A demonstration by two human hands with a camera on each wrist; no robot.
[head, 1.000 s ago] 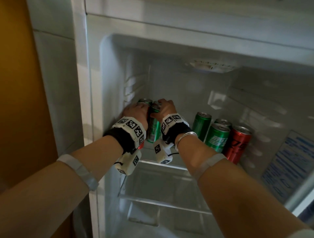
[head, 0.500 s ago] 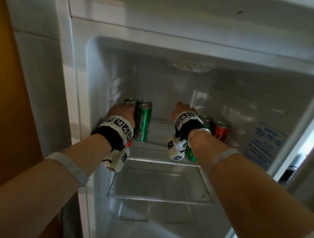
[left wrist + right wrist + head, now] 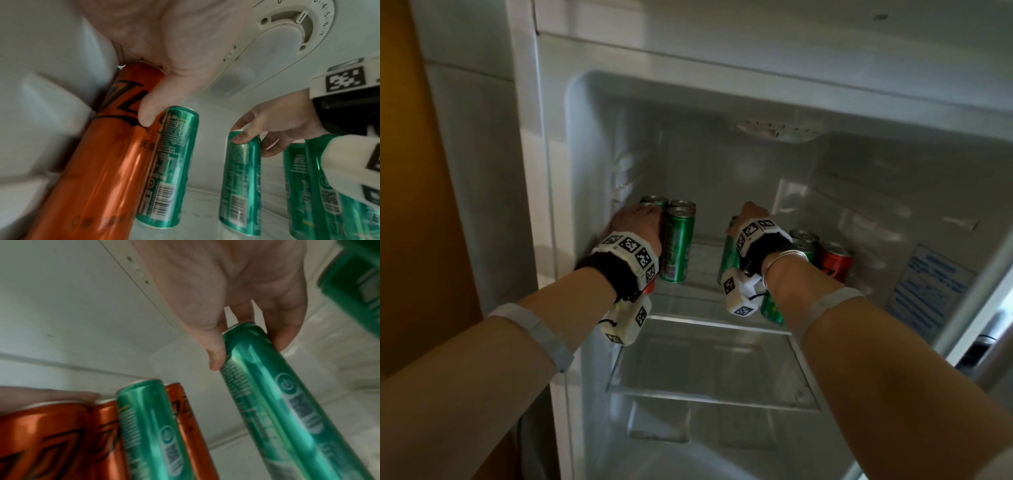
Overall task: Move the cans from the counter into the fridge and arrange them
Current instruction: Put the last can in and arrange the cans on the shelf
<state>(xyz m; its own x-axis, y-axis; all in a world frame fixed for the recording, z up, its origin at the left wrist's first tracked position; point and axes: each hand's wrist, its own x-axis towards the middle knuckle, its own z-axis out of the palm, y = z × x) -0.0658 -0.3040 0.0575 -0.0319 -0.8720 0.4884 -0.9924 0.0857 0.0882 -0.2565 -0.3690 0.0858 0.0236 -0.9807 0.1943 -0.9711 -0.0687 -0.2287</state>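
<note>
From the head view, most of the green can (image 3: pixel 728 255) in the right hand (image 3: pixel 748 214) is hidden behind the wrist rig, and the orange can (image 3: pixel 650 287) under the left hand (image 3: pixel 635 222) shows only as a sliver below the marker band. How many cans stand behind the left-hand cluster cannot be counted there — tops overlap. The right wrist picture is blurred, and its label print cannot be read.

The open fridge (image 3: pixel 592 144) holds all the cans on its top glass shelf (image 3: pixel 705 298). At the left wall, the left hand curls its thumb and fingers round the top of the orange can (image 3: pixel 115 146), which tilts against a green Sprite can (image 3: pixel 170 165) just beside it. Near the shelf's middle, the right hand pinches the rim of the green can (image 3: pixel 273 394) between thumb and fingers from above; whether its base touches the shelf is unclear. Farther right stands a group of green cans and a red can (image 3: pixel 834 262), close together.

Readable writing is scarce: part of "Sprite" and a barcode on the left green can, black angular lettering on the orange one, and numerals 4 to 7 round the thermostat dial (image 3: pixel 292 19) on the ceiling. A blue-printed sticker (image 3: pixel 928 291) on the right wall is too small to read.
</note>
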